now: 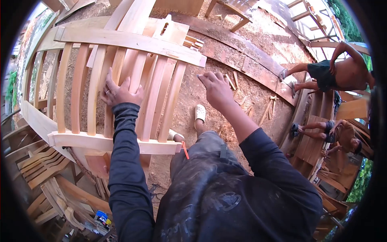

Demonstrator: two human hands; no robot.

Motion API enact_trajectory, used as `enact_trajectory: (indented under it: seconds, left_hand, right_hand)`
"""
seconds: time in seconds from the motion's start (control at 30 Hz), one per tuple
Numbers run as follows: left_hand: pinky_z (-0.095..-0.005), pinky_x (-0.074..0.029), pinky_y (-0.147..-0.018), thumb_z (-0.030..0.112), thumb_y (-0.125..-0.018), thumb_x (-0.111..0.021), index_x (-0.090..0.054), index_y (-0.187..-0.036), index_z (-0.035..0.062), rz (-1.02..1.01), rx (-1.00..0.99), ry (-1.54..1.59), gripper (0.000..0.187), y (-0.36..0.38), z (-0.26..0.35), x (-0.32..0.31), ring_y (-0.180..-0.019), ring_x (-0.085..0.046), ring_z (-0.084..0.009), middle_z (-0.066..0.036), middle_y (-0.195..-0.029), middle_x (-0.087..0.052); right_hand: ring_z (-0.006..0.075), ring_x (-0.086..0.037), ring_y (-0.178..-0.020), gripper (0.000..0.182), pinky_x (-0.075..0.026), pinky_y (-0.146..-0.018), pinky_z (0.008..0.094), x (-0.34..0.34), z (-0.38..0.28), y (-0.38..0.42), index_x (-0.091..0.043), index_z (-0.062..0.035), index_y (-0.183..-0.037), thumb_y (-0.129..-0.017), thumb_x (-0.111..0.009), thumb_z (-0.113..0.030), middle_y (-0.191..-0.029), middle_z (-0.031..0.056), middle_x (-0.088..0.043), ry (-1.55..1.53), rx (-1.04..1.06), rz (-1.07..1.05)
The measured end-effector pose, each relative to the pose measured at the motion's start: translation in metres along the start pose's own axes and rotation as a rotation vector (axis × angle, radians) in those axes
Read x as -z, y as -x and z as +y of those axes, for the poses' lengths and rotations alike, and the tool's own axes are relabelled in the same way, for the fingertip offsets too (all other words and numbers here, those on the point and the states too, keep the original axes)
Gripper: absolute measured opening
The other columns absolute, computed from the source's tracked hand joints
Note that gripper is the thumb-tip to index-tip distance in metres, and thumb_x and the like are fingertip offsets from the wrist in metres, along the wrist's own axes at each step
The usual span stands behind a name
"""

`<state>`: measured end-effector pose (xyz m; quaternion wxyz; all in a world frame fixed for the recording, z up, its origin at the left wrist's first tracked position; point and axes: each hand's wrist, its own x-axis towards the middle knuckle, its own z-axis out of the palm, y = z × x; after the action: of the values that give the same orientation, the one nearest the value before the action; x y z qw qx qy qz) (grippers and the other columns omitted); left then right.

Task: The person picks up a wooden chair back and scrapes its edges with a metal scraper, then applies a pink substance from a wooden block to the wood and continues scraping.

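Observation:
A pale wooden slatted frame (pixel 100 138) fills the left side, its curved slats running between two rails. My left hand (pixel 122 92) lies over the middle slats, with fingers curled round a slat (pixel 117 66); a ring shows on one finger. To the right of the far rail (pixel 133 41), my right hand (pixel 217 89) hangs in the air with fingers pressed together. Its fingertips are near the rail's end but apart from it; whether they hold anything small I cannot make out. A thin orange strip (pixel 185 150) is at the near rail's end.
Long boards (pixel 238 46) lie on the sawdust-covered ground (pixel 250 68), with wood offcuts (pixel 268 109) nearby. Two people (pixel 346 74) are on the right, beside stacked planks (pixel 310 141). Curved wooden parts (pixel 44 165) are piled at lower left.

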<state>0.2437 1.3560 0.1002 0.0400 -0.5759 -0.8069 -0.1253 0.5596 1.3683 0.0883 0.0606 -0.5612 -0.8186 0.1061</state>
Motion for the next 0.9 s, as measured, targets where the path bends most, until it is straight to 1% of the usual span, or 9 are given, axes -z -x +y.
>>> enact_trajectory:
  seconds: [0.07,0.23,0.43,0.53,0.6,0.67,0.8,0.83,0.9]
  left_hand:
    - [-0.0606,-0.021,-0.113,0.035,-0.064,-0.081,-0.080,-0.099,0.0195,0.002,-0.002,-0.009,0.039,0.001,0.002,0.001,-0.138,-0.038,-0.0317,-0.005,-0.156,-0.031]
    - [-0.0606,-0.023,-0.112,0.033,-0.062,-0.080,-0.080,-0.097,0.0180,0.061,-0.034,-0.007,0.039,0.003,0.001,-0.001,-0.136,-0.041,-0.0335,-0.007,-0.155,-0.034]
    - [-0.0620,-0.023,-0.112,0.034,-0.063,-0.081,-0.079,-0.102,0.0183,0.051,-0.022,-0.062,0.042,0.003,0.007,0.002,-0.135,-0.041,-0.0350,-0.008,-0.155,-0.032]
    - [-0.0633,-0.023,-0.112,0.034,-0.063,-0.081,-0.079,-0.101,0.0180,0.046,-0.004,-0.043,0.042,0.003,0.009,0.003,-0.135,-0.040,-0.0363,-0.008,-0.155,-0.032]
    - [-0.0643,-0.023,-0.112,0.034,-0.062,-0.081,-0.079,-0.100,0.0207,0.052,0.000,-0.043,0.040,0.002,0.008,0.003,-0.135,-0.040,-0.0368,-0.007,-0.156,-0.032]
    - [-0.0638,-0.022,-0.112,0.034,-0.062,-0.080,-0.079,-0.098,0.0237,0.013,0.044,-0.020,0.038,0.000,0.010,0.006,-0.135,-0.041,-0.0365,-0.007,-0.155,-0.033]
    - [-0.0628,-0.023,-0.113,0.037,-0.064,-0.081,-0.078,-0.097,0.0245,-0.185,0.124,-0.057,0.035,-0.012,0.014,0.022,-0.140,-0.033,-0.0335,-0.006,-0.156,-0.029]
    - [-0.0629,-0.024,-0.112,0.040,-0.064,-0.081,-0.077,-0.097,0.0234,-0.202,0.118,-0.068,0.037,-0.015,0.011,0.019,-0.140,-0.031,-0.0343,-0.008,-0.155,-0.028]
    - [-0.0620,-0.026,-0.111,0.040,-0.063,-0.082,-0.077,-0.095,0.0210,-0.187,0.072,-0.070,0.038,-0.014,0.010,0.027,-0.137,-0.033,-0.0358,-0.010,-0.152,-0.031]
  right_hand:
    - [0.0275,-0.052,-0.120,0.051,-0.046,-0.097,0.0422,0.002,0.001,0.020,-0.062,-0.0107,-0.132,-0.082,-0.055,0.000,-0.128,0.0054,-0.058,-0.009,0.032,-0.160]
    - [0.0304,-0.056,-0.118,0.046,-0.048,-0.098,0.0429,-0.019,0.042,0.073,-0.064,-0.0141,-0.129,-0.084,-0.057,-0.002,-0.125,0.0077,-0.060,-0.252,-0.143,-0.091]
    - [0.0401,-0.061,-0.113,0.044,-0.050,-0.097,0.0421,-0.088,0.158,0.162,-0.071,-0.0080,-0.117,-0.077,-0.057,0.000,-0.113,0.0205,-0.067,-0.262,-0.426,-0.549]
    - [0.0383,-0.068,-0.099,0.030,-0.055,-0.086,0.0441,-0.109,0.197,0.237,-0.074,-0.0135,-0.112,-0.086,-0.058,-0.012,-0.106,0.0220,-0.071,-0.190,-0.586,-0.706]
    - [0.0387,-0.069,-0.098,0.022,-0.055,-0.083,0.0458,-0.095,0.195,0.274,-0.076,-0.0119,-0.102,-0.088,-0.061,-0.019,-0.102,0.0227,-0.071,-0.272,-0.679,-0.635]
    - [0.0394,-0.069,-0.098,0.023,-0.055,-0.083,0.0461,-0.092,0.196,0.288,-0.075,-0.0106,-0.104,-0.086,-0.062,-0.018,-0.102,0.0226,-0.071,-0.203,-0.749,-0.730]
    - [0.0332,-0.073,-0.093,0.035,-0.056,-0.081,0.0403,-0.098,0.188,0.300,-0.074,-0.0092,-0.113,-0.081,-0.060,-0.007,-0.099,0.0203,-0.074,-0.310,-0.800,-0.514]
    - [0.0369,-0.071,-0.095,0.032,-0.055,-0.082,0.0430,-0.078,0.165,0.290,-0.075,-0.0145,-0.109,-0.082,-0.060,-0.008,-0.100,0.0217,-0.072,-0.429,-0.868,-0.436]
    - [0.0379,-0.069,-0.098,0.041,-0.055,-0.084,0.0429,-0.027,0.105,0.261,-0.074,-0.0142,-0.114,-0.079,-0.056,-0.003,-0.103,0.0215,-0.071,-0.304,-0.963,-0.344]
